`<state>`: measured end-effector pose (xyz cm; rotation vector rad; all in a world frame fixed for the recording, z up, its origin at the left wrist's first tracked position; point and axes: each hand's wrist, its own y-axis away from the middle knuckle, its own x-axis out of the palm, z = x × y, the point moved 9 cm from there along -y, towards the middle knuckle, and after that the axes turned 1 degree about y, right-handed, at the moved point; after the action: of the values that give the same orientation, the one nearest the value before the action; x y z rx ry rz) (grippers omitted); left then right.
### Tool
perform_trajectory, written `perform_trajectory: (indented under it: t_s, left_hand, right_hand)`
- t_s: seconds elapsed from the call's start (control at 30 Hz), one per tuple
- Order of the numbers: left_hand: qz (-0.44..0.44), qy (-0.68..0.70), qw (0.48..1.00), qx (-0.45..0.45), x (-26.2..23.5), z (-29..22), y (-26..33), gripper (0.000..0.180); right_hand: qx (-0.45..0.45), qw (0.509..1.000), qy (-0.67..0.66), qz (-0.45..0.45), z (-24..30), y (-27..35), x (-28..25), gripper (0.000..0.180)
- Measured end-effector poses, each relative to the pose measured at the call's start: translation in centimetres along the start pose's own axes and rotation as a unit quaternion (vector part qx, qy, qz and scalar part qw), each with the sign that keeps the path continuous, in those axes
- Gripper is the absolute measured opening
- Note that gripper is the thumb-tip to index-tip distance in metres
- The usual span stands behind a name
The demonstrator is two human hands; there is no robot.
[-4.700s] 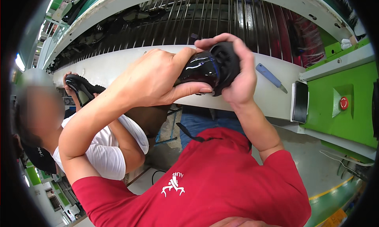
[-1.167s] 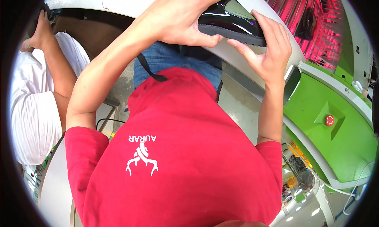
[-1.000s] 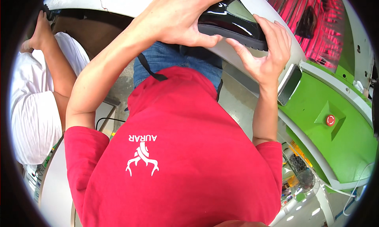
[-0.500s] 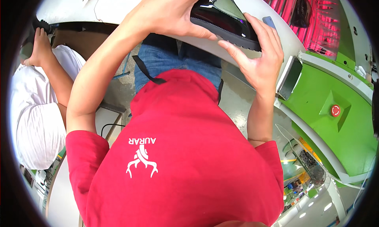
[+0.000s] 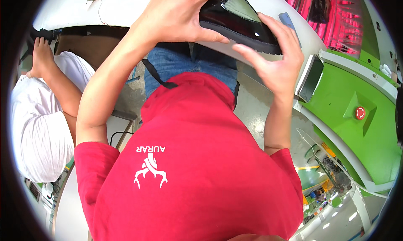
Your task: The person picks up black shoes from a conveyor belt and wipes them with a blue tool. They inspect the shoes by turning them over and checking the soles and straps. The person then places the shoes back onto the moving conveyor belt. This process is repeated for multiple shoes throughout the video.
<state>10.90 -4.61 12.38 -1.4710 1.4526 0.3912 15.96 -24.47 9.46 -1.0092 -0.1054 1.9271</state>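
At the frame's upper centre, our left hand point(image 5: 178, 18) grips the black shoe point(image 5: 228, 19) while our right hand point(image 5: 278, 65) cups one end, thumb spread wide; we judge this two-handed positioning, any next move calling for steady support.

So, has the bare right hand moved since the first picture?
Yes: in this view, the right hand is further right, nearer the round red button on the green panel.

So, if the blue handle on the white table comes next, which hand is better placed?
The right hand, probably: in this view it is right beside the blue handle, while the left hand grips the black patent shoe farther away.
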Motion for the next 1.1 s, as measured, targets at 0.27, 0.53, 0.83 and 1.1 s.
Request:
perform_trajectory:
  t_s: [0.27, 0.53, 0.83, 1.1]
  left_hand:
    - [-0.05, 0.002, 0.999, 0.011, 1.1, 1.5, 0.8, 0.098]
    - [-0.052, 0.016, 0.999, 0.003, 0.7, 1.2, 1.0, 0.093]
    - [-0.051, 0.014, 0.998, 0.016, 1.2, 1.6, 0.9, 0.084]
    - [-0.058, 0.015, 0.998, 0.016, 1.3, 2.2, 1.3, 0.075]
  right_hand:
    - [-0.023, 0.924, 0.381, -0.029, -11.2, 1.3, -3.3, 0.048]
    - [0.119, 0.901, -0.391, -0.145, -3.5, -7.3, -7.1, 0.049]
    - [0.12, 0.749, -0.649, 0.063, 3.6, -11.3, 7.2, 0.051]
    - [0.124, 0.774, -0.612, 0.104, 3.5, -11.4, 9.1, 0.048]
